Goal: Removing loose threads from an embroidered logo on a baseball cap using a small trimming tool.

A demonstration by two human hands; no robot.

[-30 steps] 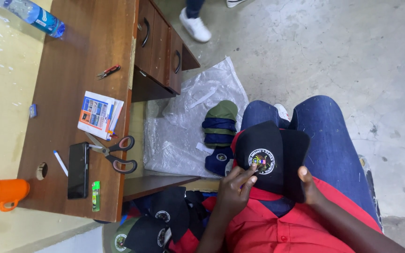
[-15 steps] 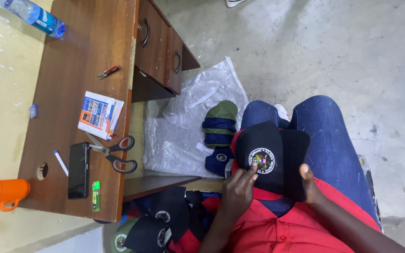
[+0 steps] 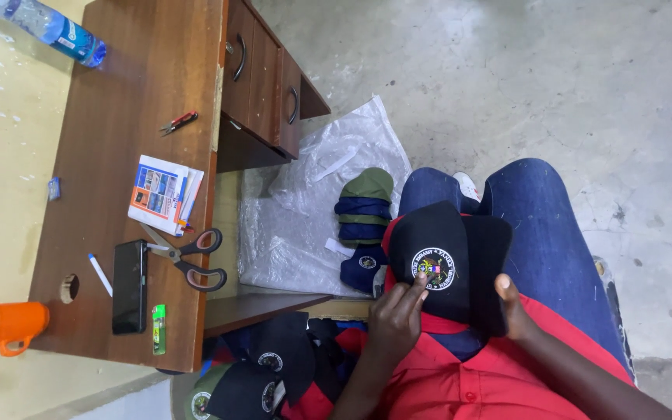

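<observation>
The matt black cloth cap (image 3: 449,260) under the left hand (image 3: 395,317) bears a stitched patch; crinkled glossy plastic sheet (image 3: 305,210) lies beyond it, beside the smooth wooden desk (image 3: 134,93).

So the black cap (image 3: 449,260) sits right of the frame's middle, resting on the person's lap over blue jeans and a red shirt. It's plain black with a round embroidered badge on the front panel: white ring, small coloured crest inside. The crown faces up at the camera and the flat brim points toward the right side of the frame. It lies roughly level, with the badge just below the crown's middle. The crown looks rounded and full, not crushed, and the fabric looks clean.
</observation>
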